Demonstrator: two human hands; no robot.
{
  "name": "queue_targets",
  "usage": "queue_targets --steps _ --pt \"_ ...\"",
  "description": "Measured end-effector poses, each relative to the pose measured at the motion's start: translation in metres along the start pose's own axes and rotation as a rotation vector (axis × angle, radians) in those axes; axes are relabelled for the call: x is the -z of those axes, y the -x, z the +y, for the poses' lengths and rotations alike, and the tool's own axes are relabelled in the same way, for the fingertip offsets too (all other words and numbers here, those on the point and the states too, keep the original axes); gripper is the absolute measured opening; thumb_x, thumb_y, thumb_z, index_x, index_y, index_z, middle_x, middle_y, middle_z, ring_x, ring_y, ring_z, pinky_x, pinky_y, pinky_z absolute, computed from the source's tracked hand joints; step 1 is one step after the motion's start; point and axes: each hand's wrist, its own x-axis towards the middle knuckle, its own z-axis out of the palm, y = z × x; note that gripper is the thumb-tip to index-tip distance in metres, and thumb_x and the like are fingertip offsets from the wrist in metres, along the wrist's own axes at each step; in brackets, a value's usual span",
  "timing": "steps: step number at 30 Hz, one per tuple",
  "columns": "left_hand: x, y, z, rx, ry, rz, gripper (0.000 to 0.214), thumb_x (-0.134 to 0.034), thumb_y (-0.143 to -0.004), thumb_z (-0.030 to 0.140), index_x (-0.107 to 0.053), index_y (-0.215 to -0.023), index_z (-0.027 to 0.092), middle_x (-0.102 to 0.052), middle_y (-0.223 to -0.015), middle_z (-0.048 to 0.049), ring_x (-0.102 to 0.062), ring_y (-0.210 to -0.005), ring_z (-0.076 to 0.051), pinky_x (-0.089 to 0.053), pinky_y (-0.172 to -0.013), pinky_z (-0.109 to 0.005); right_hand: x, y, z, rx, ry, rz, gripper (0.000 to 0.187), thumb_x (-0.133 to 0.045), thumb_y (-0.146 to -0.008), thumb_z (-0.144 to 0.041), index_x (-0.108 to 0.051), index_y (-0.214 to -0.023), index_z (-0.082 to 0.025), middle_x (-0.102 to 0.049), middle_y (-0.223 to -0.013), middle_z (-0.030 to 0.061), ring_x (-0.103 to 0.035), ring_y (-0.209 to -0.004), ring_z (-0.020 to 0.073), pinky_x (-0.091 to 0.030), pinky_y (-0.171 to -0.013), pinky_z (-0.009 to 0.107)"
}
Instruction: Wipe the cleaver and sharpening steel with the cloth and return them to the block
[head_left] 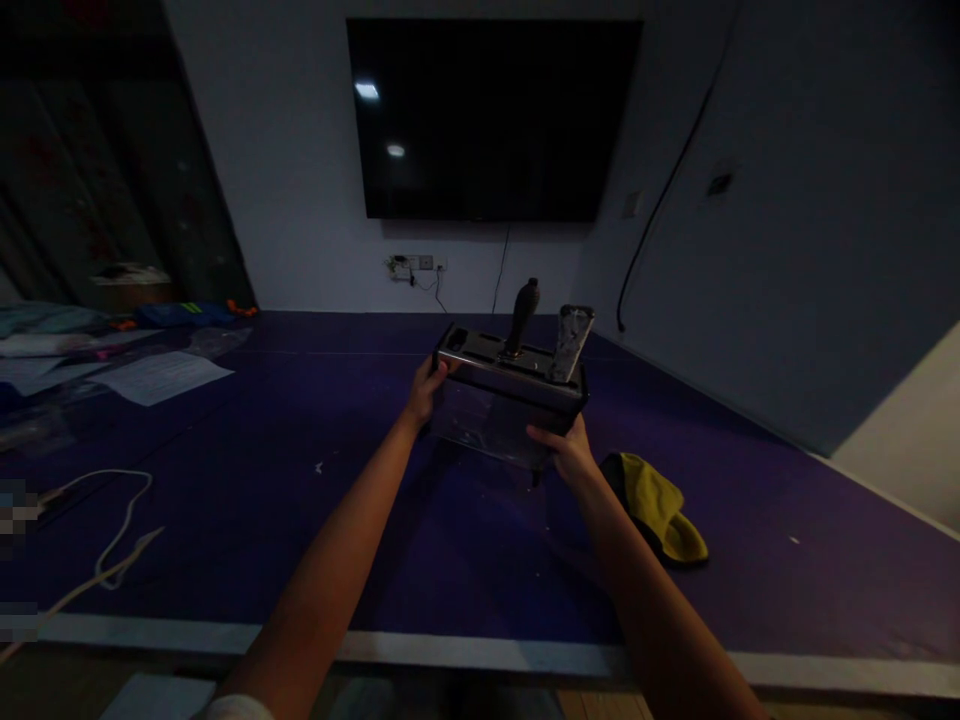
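Note:
Between my hands is a box-shaped knife holder (484,415) with a shiny slotted top, dark edges and see-through sides. It is tilted and seems raised off the purple surface. My left hand (426,393) grips its left end, thumb near the top edge. My right hand (568,447) is closed on the lower right corner, thumb along the front. Out of the top rises a dark rounded handle (523,312). Beside it stands a pale, worn-looking flat piece (573,342), whose kind I cannot make out. A yellow and black cloth (660,505) lies next to my right forearm.
The purple tabletop (247,520) has a white front edge. Papers (161,377) and clear plastic lie at the left, with a white cable (129,510) nearer me. A wall-mounted television (491,120) hangs behind, sockets (425,262) beneath it. A black cable (667,195) hangs on the right wall.

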Motion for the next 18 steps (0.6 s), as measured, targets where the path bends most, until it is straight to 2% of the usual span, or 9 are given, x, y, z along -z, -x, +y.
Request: queue_targets --steps 3,6,9,12,15,18 --pt "0.001 0.003 -0.003 0.015 -0.01 -0.042 0.057 -0.052 -0.072 0.066 -0.063 -0.1 0.017 -0.066 -0.101 -0.0086 -0.059 -0.101 -0.026 -0.046 -0.084 -0.036 0.0 -0.001 0.0 0.017 0.014 0.014 0.081 -0.082 -0.045 -0.031 -0.046 -0.118 -0.026 -0.058 -0.116 0.0046 -0.054 -0.108 0.0265 -0.044 -0.092 0.045" --pt "0.009 0.007 -0.004 -0.051 -0.128 0.002 0.061 -0.049 -0.072 0.068 -0.062 -0.104 0.018 -0.064 -0.107 -0.0102 -0.056 -0.107 -0.026 -0.043 -0.091 -0.038 0.001 -0.002 0.0 0.041 0.018 0.029 0.088 -0.082 -0.045 -0.03 -0.043 -0.123 -0.027 -0.054 -0.123 0.0055 -0.051 -0.113 0.0271 -0.043 -0.093 0.046" --pt "0.029 0.023 -0.009 -0.15 -0.271 0.102 0.067 -0.037 -0.077 0.069 -0.057 -0.116 0.018 -0.058 -0.119 -0.0123 -0.05 -0.116 -0.025 -0.035 -0.1 -0.04 0.002 -0.003 0.0 0.08 0.048 0.048 0.091 -0.082 -0.045 -0.03 -0.04 -0.126 -0.027 -0.05 -0.127 0.0065 -0.049 -0.115 0.0271 -0.042 -0.094 0.046" --pt "0.056 0.055 -0.021 -0.195 -0.456 0.256 0.069 -0.025 -0.082 0.067 -0.053 -0.12 0.017 -0.056 -0.121 -0.0144 -0.051 -0.115 -0.024 -0.033 -0.101 -0.043 0.003 -0.005 -0.001 0.111 0.072 0.082 0.093 -0.081 -0.045 -0.031 -0.039 -0.127 -0.026 -0.049 -0.127 0.007 -0.048 -0.115 0.0271 -0.042 -0.093 0.047" --pt "0.075 0.085 -0.03 -0.201 -0.695 0.352 0.06 -0.029 -0.085 0.061 -0.059 -0.111 0.016 -0.062 -0.109 -0.0142 -0.054 -0.107 -0.024 -0.037 -0.095 -0.043 0.005 -0.008 -0.003 0.141 0.09 0.128 0.094 -0.081 -0.044 -0.032 -0.039 -0.127 -0.026 -0.049 -0.125 0.0067 -0.048 -0.114 0.0275 -0.042 -0.092 0.048" --pt "0.08 0.095 -0.033 -0.195 -0.869 0.402 0.044 -0.041 -0.085 0.053 -0.062 -0.101 0.017 -0.064 -0.098 -0.0127 -0.057 -0.099 -0.024 -0.04 -0.09 -0.042 0.008 -0.016 -0.009 0.191 0.171 0.189 0.093 -0.079 -0.047 -0.037 -0.034 -0.129 -0.026 -0.047 -0.125 0.0067 -0.045 -0.116 0.0286 -0.042 -0.092 0.05"
